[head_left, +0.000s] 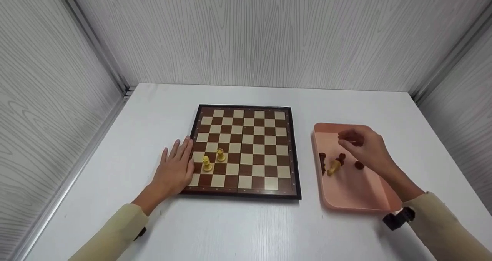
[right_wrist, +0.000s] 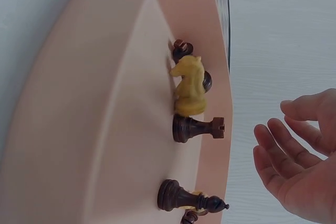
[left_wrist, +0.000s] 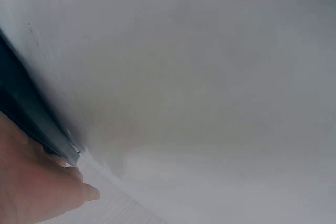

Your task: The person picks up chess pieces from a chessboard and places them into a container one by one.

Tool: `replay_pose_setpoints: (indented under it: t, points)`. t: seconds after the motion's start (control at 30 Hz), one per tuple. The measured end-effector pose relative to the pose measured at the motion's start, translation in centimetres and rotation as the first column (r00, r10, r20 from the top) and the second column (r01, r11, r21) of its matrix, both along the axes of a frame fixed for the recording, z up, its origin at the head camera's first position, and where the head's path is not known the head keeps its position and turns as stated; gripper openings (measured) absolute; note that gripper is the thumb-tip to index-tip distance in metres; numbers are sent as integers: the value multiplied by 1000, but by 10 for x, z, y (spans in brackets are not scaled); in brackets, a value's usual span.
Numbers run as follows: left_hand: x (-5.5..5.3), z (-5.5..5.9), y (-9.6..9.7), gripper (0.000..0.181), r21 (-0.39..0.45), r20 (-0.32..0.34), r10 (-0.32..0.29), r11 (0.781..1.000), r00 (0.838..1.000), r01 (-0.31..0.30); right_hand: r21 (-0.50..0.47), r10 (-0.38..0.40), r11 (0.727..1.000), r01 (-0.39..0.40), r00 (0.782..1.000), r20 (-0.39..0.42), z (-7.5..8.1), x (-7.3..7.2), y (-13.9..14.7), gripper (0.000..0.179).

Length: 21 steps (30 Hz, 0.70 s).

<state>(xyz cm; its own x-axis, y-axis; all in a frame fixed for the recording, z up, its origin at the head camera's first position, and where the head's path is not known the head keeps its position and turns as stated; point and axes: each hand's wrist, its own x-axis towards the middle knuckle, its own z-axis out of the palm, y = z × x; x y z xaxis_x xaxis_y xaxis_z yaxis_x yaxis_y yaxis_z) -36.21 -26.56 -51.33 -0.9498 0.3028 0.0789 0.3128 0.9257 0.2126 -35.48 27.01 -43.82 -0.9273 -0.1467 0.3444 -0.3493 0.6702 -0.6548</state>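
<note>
My left hand (head_left: 173,170) lies flat along the left edge of the chessboard (head_left: 251,182), its fingers straight and touching the black rim. Two yellow chess pieces stand upright on the board near that hand: a taller piece (head_left: 207,163) and a crowned one (head_left: 220,155) just behind it. Above the pink tray (head_left: 355,206) hovers my right hand (head_left: 365,147), fingers loosely bent; in the right wrist view nothing shows between them. Inside the tray are a yellow knight (right_wrist: 190,87), a dark rook (right_wrist: 197,128), a dark bishop (right_wrist: 184,198) and several other pieces, partly hidden.
The tray sits to the right of the board on a white table (head_left: 246,230). Pale wood-grain panels (head_left: 246,38) enclose the table at the back and both sides. In the left wrist view the board's dark side (left_wrist: 26,100) rises next to the hand.
</note>
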Motion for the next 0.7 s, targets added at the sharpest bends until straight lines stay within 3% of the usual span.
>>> replay_pose_setpoints:
  t: [0.27,0.53,0.7]
  points:
    - [2,0,1,62,-1,-45,-3,1000,999,3,-15,23,1000,-23,1000,-9,1,2,-5,20]
    - [2,-2,1,62,0,-25,-11,1000,1000,11,-52,70,996,-74,995,-76,3,4,-16,15]
    - [1,-1,0,62,5,-28,-9,1000,1000,9,-30,61,997,-65,992,-112,5,7,-26,16]
